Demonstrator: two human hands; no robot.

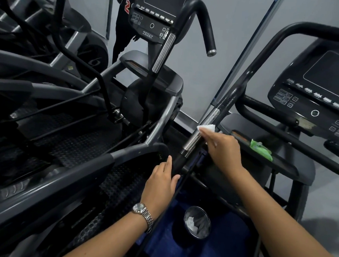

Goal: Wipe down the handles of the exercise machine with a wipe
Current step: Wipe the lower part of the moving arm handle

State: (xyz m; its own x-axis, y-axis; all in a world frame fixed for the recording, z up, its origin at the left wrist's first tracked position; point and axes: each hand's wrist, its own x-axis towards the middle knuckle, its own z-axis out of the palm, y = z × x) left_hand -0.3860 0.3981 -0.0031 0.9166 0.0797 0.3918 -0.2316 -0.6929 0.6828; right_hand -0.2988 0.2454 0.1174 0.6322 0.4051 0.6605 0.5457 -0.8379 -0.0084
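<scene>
A long black handle (244, 79) of the exercise machine runs diagonally from upper right down to the centre, with a shiny metal sensor section (204, 128) low on it. My right hand (222, 150) presses a white wipe (208, 127) against that metal section. My left hand (162, 179), with a wristwatch, grips the black lower end of the same handle just below the metal part. A second handle (200, 18) with its own metal strip curves up beside the centre console.
A green wipe packet (260, 149) lies on the machine's side tray (284, 165). A black bin (197, 222) holding used wipes stands on the blue floor below. Consoles (313, 100) sit right and top centre. Dark machine frames and pedals fill the left.
</scene>
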